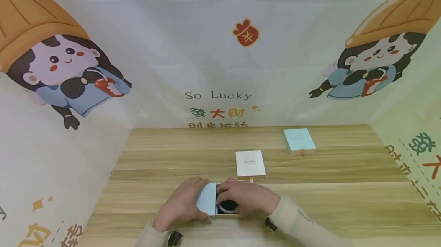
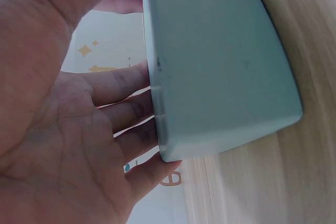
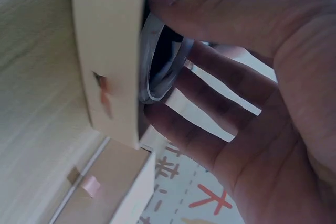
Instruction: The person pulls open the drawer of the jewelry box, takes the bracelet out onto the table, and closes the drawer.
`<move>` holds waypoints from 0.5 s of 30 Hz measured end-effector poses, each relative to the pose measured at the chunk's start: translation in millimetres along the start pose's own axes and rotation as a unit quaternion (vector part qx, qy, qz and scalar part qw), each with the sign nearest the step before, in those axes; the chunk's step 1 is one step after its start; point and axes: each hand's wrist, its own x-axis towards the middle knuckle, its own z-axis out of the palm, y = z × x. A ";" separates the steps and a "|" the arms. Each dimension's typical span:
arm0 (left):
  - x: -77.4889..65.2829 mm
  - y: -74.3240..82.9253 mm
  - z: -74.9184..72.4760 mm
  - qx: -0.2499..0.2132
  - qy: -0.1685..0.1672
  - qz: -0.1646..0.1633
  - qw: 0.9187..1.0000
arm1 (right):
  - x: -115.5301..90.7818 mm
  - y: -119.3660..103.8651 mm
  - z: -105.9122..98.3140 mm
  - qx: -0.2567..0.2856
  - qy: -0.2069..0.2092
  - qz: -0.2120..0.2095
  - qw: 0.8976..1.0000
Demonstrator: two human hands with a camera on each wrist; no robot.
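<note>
My left hand (image 1: 182, 203) grips the light blue sleeve of a small drawer box (image 1: 206, 201) near the front of the table, thumb at the near side and fingers at the far side. The box's cream inner tray (image 3: 107, 35) is pulled out to the right, showing a dark inside and a ribbon tab (image 3: 106, 98). In the tray stands a translucent pale bangle (image 3: 149, 61), partly raised on its edge in the right wrist view. My right hand (image 1: 249, 198) reaches over the tray and holds the bangle between thumb and fingers.
Just beyond the hands lies a white box (image 1: 250, 164) with a pink pull tab. Farther back on the right is another light blue box (image 1: 299, 139). Printed cloth walls (image 1: 220, 48) enclose the wooden table (image 1: 165, 159) at the back and both sides.
</note>
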 end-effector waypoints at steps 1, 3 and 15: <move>0.0 0.2 0.1 0.001 0.001 0.000 1.000 | -1.2 -0.2 -2.8 0.010 0.000 0.005 1.000; 0.3 0.4 0.4 0.003 0.005 0.001 1.000 | -3.4 -0.1 -8.7 0.038 0.004 0.017 0.999; -0.3 1.7 0.1 0.016 0.007 -0.008 1.000 | 16.4 17.0 -24.1 0.065 0.090 0.020 0.994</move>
